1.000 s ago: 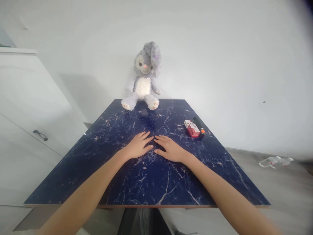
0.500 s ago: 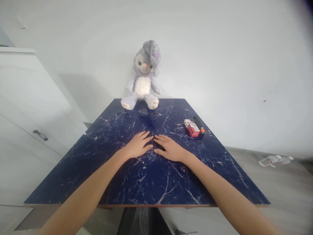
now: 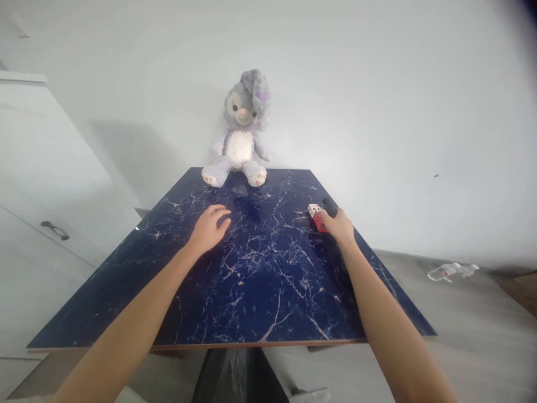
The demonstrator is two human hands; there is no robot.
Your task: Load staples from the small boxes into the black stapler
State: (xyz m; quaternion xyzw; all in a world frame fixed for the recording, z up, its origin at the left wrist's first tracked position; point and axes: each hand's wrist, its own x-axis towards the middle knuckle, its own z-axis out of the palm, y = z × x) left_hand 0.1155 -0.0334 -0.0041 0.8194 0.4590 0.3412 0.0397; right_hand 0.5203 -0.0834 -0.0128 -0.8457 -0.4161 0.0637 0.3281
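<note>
My right hand point(image 3: 340, 225) is at the right side of the table, its thumb and fingers around a black cylindrical object point(image 3: 330, 206). The hand covers the object's near end. Right beside it, partly behind my thumb, lies a small red and white box point(image 3: 315, 216). My left hand point(image 3: 210, 226) is over the left-middle of the table, fingers loosely bent, thumb apart, holding nothing. A grey plush rabbit point(image 3: 241, 131) with a white belly sits at the table's far edge against the wall.
The table point(image 3: 260, 280) has a dark blue marbled top. To the left stands a white cabinet point(image 3: 50, 168) with a dark handle point(image 3: 55, 230). Clear plastic bottles point(image 3: 453, 271) lie on the floor at right.
My hands have parted from the table's middle. The right one has moved to the black object beside the box; the left has shifted left and slightly forward. The view has turned slightly right.
</note>
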